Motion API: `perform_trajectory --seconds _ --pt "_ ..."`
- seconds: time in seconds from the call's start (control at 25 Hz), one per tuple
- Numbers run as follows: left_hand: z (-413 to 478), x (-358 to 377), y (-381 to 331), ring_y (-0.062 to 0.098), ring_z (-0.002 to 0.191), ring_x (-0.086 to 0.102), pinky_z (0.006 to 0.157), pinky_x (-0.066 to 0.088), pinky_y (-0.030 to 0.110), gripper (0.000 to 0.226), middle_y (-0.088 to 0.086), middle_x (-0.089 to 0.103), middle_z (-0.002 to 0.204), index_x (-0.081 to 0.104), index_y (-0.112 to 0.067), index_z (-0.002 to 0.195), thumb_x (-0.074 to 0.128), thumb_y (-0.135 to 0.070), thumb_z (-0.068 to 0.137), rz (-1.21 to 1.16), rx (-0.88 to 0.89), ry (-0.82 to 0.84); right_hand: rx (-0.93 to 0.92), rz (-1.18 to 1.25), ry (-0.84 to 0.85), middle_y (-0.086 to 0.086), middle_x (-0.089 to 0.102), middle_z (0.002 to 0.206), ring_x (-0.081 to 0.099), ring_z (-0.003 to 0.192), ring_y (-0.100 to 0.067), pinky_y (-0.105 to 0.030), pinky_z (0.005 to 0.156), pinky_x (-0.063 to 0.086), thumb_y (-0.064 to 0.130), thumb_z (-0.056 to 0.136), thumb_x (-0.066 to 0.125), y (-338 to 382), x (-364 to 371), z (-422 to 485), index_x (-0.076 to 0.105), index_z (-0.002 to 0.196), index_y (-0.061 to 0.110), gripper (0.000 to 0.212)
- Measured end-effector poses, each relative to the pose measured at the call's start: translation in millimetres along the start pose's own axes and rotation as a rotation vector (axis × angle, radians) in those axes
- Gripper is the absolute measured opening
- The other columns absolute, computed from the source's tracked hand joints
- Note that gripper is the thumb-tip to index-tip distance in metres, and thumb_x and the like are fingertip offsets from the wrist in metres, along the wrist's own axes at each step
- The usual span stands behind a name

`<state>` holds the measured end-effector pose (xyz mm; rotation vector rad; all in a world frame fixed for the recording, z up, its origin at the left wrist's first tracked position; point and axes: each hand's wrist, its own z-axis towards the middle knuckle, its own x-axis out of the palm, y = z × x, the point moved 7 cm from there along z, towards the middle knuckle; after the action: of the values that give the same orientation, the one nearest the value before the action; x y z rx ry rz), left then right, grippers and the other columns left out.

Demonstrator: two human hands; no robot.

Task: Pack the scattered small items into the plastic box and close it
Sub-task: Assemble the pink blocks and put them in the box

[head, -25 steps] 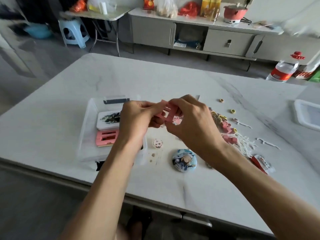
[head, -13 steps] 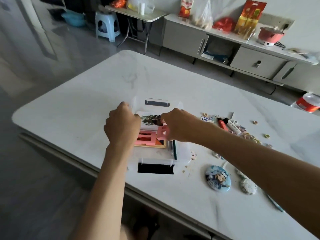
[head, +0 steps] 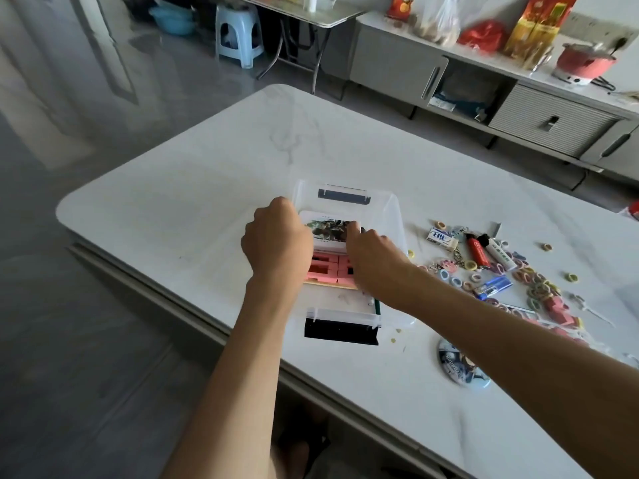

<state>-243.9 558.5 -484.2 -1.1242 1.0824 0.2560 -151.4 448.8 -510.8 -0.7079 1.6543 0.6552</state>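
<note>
The clear plastic box [head: 397, 216] stands open near the table's front edge. Inside lie a picture card pack [head: 328, 229] and two pink blocks [head: 321, 269] side by side. My left hand [head: 276, 240] is curled at the left end of the blocks, its fingertips hidden. My right hand [head: 375, 261] reaches in from the right, fingers curled onto the right pink block. Scattered to the right are an eraser [head: 441, 237], lighters [head: 479, 250], several hair ties [head: 539, 288], more pink blocks [head: 560, 309] and a round badge [head: 461, 366].
The box's black latch [head: 340, 331] faces me, close to the table's front edge [head: 207, 316]. Beyond the white marble table stand a blue stool [head: 238, 32] and a grey sideboard [head: 518, 108] with bags and a pot.
Both hands carried a pink block from above the table into the box and lowered it beside the first. My view has swung left, putting the box in the centre.
</note>
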Motion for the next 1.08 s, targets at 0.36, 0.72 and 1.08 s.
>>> perform_trajectory --seconds 0.36,0.72,1.08 --pt "0.3 0.1 0.1 0.038 0.074 0.045 0.063 0.033 0.035 0.016 0.021 0.062 0.099 0.055 0.000 0.092 0.045 0.001 0.081 0.001 -0.010 0.001 0.107 0.163 -0.056 -0.019 0.057 0.099 0.049 0.076 -0.032 -0.035 0.064 0.037 -0.013 0.083 0.043 -3.9 5.9 -1.9 0.031 0.128 0.003 0.049" --pt "-0.3 0.3 0.6 0.037 0.075 0.048 0.065 0.035 0.035 0.005 0.016 0.062 0.097 0.047 -0.009 0.086 0.049 -0.005 0.084 0.013 -0.045 0.007 0.107 0.138 -0.019 -0.018 0.054 0.095 0.058 0.088 -0.037 -0.033 0.064 0.036 -0.010 0.083 0.051 0.1 2.4 -5.9 0.034 0.121 0.002 0.044" --pt "-31.5 13.2 -74.4 0.025 0.118 0.050 0.090 0.039 0.030 0.039 0.006 0.057 0.128 0.054 -0.013 0.128 0.053 -0.005 0.090 -0.151 0.288 -0.101 -0.015 0.432 -0.367 0.007 0.067 0.092 0.061 0.076 -0.006 -0.006 0.066 0.043 0.004 0.085 0.060 -73.1 -55.8 -74.2 0.070 0.103 0.021 0.027"
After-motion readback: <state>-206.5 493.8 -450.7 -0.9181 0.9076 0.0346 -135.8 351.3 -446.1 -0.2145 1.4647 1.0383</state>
